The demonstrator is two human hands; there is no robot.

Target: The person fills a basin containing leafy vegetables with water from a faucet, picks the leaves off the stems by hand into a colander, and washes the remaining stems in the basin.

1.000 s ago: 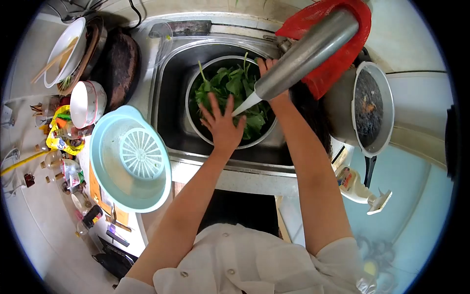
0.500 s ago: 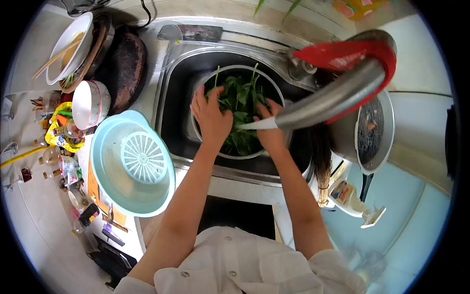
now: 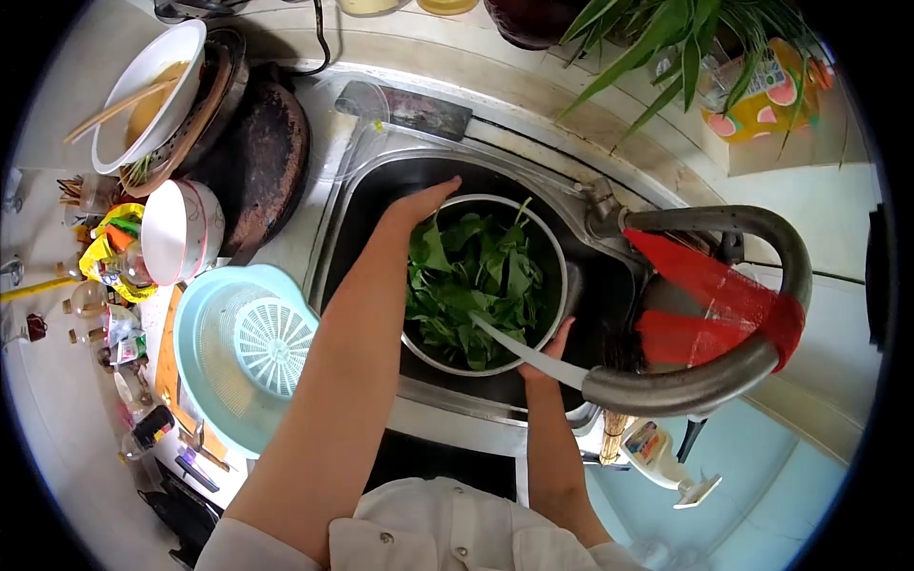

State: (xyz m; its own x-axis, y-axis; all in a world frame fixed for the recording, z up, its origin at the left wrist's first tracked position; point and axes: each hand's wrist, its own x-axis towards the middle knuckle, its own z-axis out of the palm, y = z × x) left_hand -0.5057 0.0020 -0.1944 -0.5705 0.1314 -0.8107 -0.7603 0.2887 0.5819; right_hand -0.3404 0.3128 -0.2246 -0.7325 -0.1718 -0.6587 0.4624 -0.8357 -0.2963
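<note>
Leafy greens (image 3: 471,285) fill a round metal basin (image 3: 564,276) inside the dark sink (image 3: 367,205). Water (image 3: 528,352) streams onto them from the curved metal faucet (image 3: 685,390), which has a red cloth or bag (image 3: 705,305) tied on it. My left hand (image 3: 426,202) is at the basin's upper left rim, its fingers together and pointing right, partly hidden behind the rim. At the lower right rim, my right hand (image 3: 549,354) rests against the outside of the basin, fingers partly hidden by it and the water. Whether either hand grips the rim is unclear.
A light blue colander (image 3: 205,381) stands left of the sink, near white bowls (image 3: 181,233) and a dark round board (image 3: 262,167). Bottles line the far left. Green plants (image 3: 666,48) hang at the upper right; a spray bottle (image 3: 652,452) lies at the lower right.
Both hands have left the greens for opposite sides of the basin, left hand up, right hand down. The view has shifted, bringing the plants and more of the faucet into sight.
</note>
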